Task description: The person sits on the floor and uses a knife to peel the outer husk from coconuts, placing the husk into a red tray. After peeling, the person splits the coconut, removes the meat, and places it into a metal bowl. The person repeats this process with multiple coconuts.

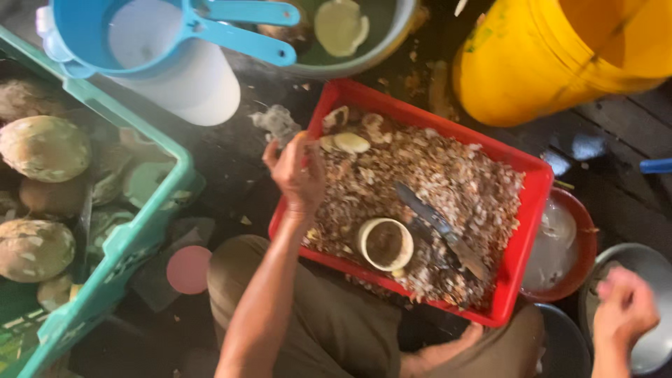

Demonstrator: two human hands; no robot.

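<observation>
Left hand (pixel 297 175), frame centre-left, fingers curled, contents indiscernible, beside pale coconut slices (pixel 346 142) in red tray (pixel 521 231): likely slick, brittle; pinch edges.

Right hand (pixel 623 311), lower right, loosely closed, apparently empty.

Tray (pixel 521 231): middle of the view, on the floor (pixel 623 133), just in front of the person's knees.
In the tray: a bed of shavings (pixel 448 182); a knife (pixel 441 227) lying slantwise on them; a round cup (pixel 385 243) at the near edge, left of the knife; cut pieces (pixel 346 142) in the far left corner.
Left hand (pixel 297 175): raised over the tray's left edge, beside the cut pieces.
Crate (pixel 133 231): left of the tray, coconuts (pixel 43 147) inside it.
Jug (pixel 182 77): behind the crate, a scoop (pixel 105 31) on top.
Basin (pixel 364 42): behind the tray.
Bucket (pixel 560 63): far right, behind the tray.
Bowl (pixel 577 245): touching the tray's right side.
Right hand (pixel 623 311): near right, over a pan (pixel 644 269) beside the bowl.
</observation>
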